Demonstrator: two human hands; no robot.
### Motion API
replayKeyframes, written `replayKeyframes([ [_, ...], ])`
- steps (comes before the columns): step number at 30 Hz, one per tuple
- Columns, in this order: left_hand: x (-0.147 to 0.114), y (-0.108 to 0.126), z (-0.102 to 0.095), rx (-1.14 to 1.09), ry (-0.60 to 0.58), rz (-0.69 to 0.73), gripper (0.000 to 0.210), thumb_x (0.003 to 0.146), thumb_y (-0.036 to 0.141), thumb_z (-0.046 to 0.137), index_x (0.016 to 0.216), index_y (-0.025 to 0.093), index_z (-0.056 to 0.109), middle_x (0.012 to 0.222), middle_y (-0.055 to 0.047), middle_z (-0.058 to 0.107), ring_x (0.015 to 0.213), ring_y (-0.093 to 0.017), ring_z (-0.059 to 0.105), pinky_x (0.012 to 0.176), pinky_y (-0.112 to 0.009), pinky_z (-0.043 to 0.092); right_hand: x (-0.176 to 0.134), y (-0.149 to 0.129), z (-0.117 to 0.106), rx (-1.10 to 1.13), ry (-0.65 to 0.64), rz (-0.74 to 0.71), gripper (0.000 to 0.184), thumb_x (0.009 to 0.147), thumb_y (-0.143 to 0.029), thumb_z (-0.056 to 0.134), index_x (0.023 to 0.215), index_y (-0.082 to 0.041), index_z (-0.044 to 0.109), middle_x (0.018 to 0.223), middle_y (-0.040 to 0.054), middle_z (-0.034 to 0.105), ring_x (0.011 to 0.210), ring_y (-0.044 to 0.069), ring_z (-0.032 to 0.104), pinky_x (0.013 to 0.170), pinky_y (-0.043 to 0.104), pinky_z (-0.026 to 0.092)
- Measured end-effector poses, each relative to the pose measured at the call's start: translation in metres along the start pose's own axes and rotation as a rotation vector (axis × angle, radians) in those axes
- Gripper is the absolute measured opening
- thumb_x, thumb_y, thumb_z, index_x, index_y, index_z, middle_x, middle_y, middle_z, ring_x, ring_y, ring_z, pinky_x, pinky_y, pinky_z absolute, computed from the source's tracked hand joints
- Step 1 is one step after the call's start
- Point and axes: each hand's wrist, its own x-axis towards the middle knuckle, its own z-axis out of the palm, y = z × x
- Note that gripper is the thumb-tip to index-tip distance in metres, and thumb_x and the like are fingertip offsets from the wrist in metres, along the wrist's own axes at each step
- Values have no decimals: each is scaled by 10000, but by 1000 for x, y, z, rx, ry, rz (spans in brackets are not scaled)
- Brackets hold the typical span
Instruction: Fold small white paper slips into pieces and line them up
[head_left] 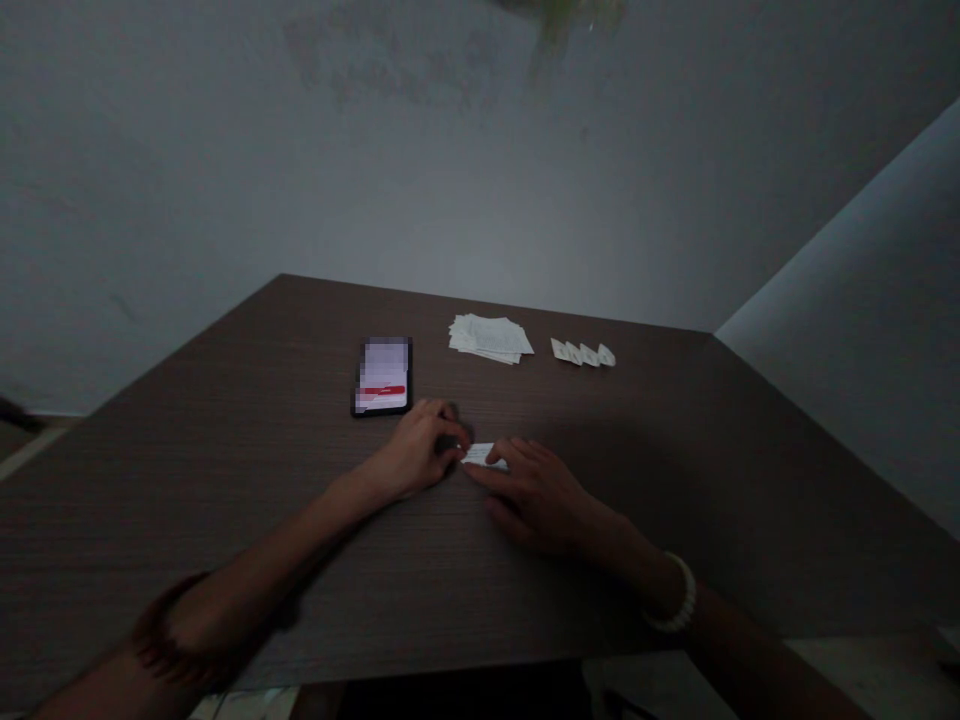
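A small white slip of paper (pixel 478 455) with faint printed lines lies on the table between my hands. My left hand (pixel 424 447) pinches its left end between thumb and fingertips. Over its right part rests my right hand (pixel 536 492), fingers stretched out and touching the paper's edge and top. Part of the slip is covered by the fingers. Beyond my left hand lies a phone (pixel 385 378) with a lit screen and a red bar on it.
Toward the back of the brown table (pixel 262 460) sits a loose stack of white papers (pixel 491 338). Several small folded paper pieces (pixel 583 353) stand in a row to its right. A grey wall (pixel 450 200) rises behind the table.
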Motion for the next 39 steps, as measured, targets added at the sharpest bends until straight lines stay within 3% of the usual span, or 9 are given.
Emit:
replayKeyframes([
  [6,-2,0,0,104,10,14,130,796,179,633,855,239,732,1005,-60,531,963,-246,460,883,-399,386,6,0,-2,-24,-3,11,314,924,-259,478,1212,-217,594,1084,97,551,973,220,478,839,370,352],
  [16,-2,2,-1,112,14,-3,127,785,187,664,871,247,736,1031,-57,555,975,-246,480,879,-395,398,-28,-1,-7,-56,18,3,259,916,-238,503,1140,-246,632,1233,94,550,1056,245,510,873,415,372],
  [21,-2,2,-3,107,-12,-10,138,787,158,659,876,232,733,1022,-61,568,975,-250,496,871,-409,399,-39,11,-6,19,149,-9,333,873,-204,554,1194,-267,617,1302,90,528,1112,252,506,918,445,411],
  [25,-3,0,-3,99,-7,100,146,833,158,612,908,223,720,999,-57,579,969,-238,505,842,-389,404,-41,31,-6,22,205,33,458,835,-164,573,1286,-240,550,1339,98,514,1164,252,487,970,465,423],
  [29,-4,3,-3,112,-27,256,202,866,109,531,920,196,705,965,-63,594,936,-224,515,824,-380,419,-34,42,-3,-72,180,-55,318,868,-203,570,1175,-260,628,1297,77,563,1107,241,527,915,428,469],
  [33,-6,6,-2,75,-161,411,374,800,-23,471,1025,184,687,1010,-72,613,980,-215,539,860,-364,453,-25,43,1,-177,197,-128,210,912,-215,530,1063,-257,670,1232,72,615,1030,222,563,847,390,492],
  [39,-9,14,-6,70,-189,409,249,810,35,481,897,142,688,974,-91,607,943,-220,566,844,-363,487,-22,44,3,-261,251,-213,181,944,-247,499,1038,-232,653,1148,60,658,971,204,576,785,341,496],
])
